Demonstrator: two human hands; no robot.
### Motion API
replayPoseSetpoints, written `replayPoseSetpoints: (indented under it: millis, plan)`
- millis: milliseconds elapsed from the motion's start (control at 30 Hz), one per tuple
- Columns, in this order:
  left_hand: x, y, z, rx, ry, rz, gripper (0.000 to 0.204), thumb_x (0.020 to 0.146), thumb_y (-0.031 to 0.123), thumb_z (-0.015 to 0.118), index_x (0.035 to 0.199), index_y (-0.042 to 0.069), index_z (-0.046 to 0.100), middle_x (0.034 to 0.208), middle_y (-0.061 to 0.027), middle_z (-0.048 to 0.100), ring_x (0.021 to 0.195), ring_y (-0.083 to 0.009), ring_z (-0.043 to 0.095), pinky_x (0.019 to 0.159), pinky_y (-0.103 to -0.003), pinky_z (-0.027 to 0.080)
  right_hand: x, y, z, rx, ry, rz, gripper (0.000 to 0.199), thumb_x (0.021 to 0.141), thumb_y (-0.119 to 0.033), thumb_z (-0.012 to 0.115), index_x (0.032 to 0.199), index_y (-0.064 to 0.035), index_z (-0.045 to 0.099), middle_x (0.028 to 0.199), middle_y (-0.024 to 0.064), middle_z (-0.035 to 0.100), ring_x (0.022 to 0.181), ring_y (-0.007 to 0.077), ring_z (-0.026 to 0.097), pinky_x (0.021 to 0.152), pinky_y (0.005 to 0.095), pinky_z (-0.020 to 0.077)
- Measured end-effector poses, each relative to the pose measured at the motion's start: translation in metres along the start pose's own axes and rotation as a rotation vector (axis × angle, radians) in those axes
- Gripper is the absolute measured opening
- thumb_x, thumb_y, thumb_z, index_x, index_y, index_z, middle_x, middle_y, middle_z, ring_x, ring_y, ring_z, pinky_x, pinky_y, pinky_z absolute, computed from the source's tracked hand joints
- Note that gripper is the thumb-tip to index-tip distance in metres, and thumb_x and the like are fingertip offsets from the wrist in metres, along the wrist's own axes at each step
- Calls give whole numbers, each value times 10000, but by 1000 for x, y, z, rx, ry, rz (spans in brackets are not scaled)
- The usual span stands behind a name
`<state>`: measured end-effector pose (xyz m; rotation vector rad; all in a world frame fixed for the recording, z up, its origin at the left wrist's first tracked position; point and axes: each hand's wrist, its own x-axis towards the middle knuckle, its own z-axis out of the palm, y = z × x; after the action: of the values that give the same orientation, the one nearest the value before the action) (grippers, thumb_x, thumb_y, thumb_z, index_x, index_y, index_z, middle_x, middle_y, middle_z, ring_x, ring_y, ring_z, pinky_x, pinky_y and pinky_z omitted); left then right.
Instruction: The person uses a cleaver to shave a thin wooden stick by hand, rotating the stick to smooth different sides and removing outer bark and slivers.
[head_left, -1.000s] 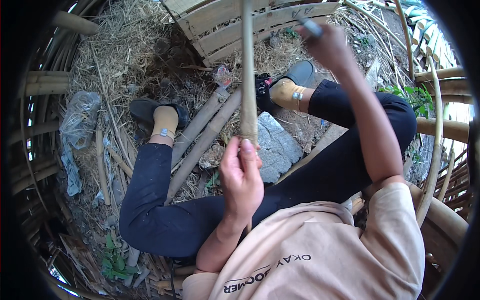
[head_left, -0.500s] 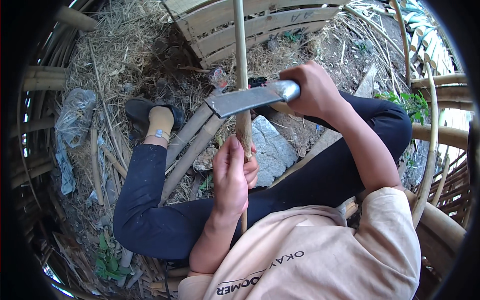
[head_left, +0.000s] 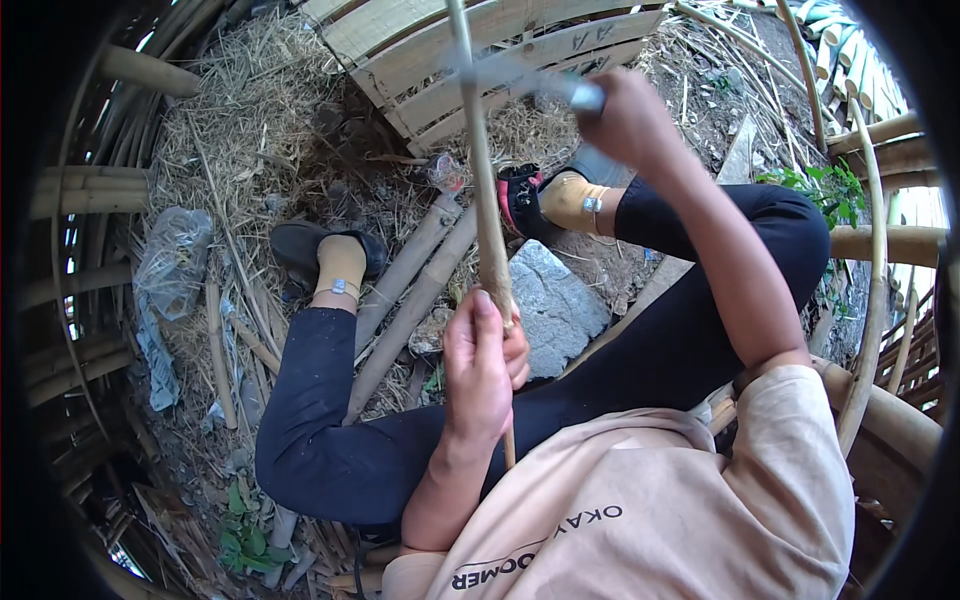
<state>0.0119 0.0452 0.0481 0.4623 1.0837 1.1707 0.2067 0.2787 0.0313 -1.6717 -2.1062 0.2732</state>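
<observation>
My left hand (head_left: 482, 362) is closed around the lower part of a long, peeled-looking wooden stick (head_left: 483, 170), thumb lying along it. The stick rises away from me past the top of the view, and its thin lower end shows below the fist, near my shirt. My right hand (head_left: 632, 120) grips a broad-bladed machete (head_left: 583, 95) with a metal collar; its handle is hidden in the fist. The blade is smeared by motion and crosses the stick's upper part, but whether it touches the wood I cannot tell.
A grey stone (head_left: 555, 312) lies between my legs, beside two bamboo poles (head_left: 412, 285). Ahead stands a slatted wooden crate (head_left: 500, 70) on straw-strewn ground. At left is a clear plastic bag (head_left: 175, 260); bamboo rails (head_left: 880, 245) run along the right.
My right hand has moved the machete away from me, up along the stick. My left hand keeps its hold, and the stick's far part leans more to the left. The view has shifted slightly.
</observation>
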Motion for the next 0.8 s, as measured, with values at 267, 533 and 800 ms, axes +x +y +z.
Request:
replayPoseSetpoints:
  millis: [267, 533, 800]
  plan:
    - [7, 7, -10, -41, 17, 11, 328, 1101, 335, 378, 991, 67, 533, 596, 86, 312, 452, 0, 216, 399, -199, 154, -15, 15, -34, 128, 73, -2, 544, 912, -432, 726, 668, 29, 569, 485, 86, 471, 459, 182, 450, 509, 381, 410]
    - [7, 4, -11, -6, 34, 9, 342, 1100, 349, 382, 977, 69, 535, 594, 83, 308, 458, 0, 223, 404, -200, 153, -48, -42, -20, 104, -278, -286, 163, 686, -135, 694, 832, -85, 747, 743, 143, 705, 702, 343, 696, 715, 430, 562]
    - [-3, -2, 4, 76, -13, -3, 344, 1099, 390, 362, 968, 102, 499, 587, 85, 297, 444, 1, 207, 392, -202, 145, -47, -27, -8, 90, -155, -257, 208, 651, -147, 713, 851, -122, 767, 739, 140, 695, 735, 345, 694, 725, 446, 559]
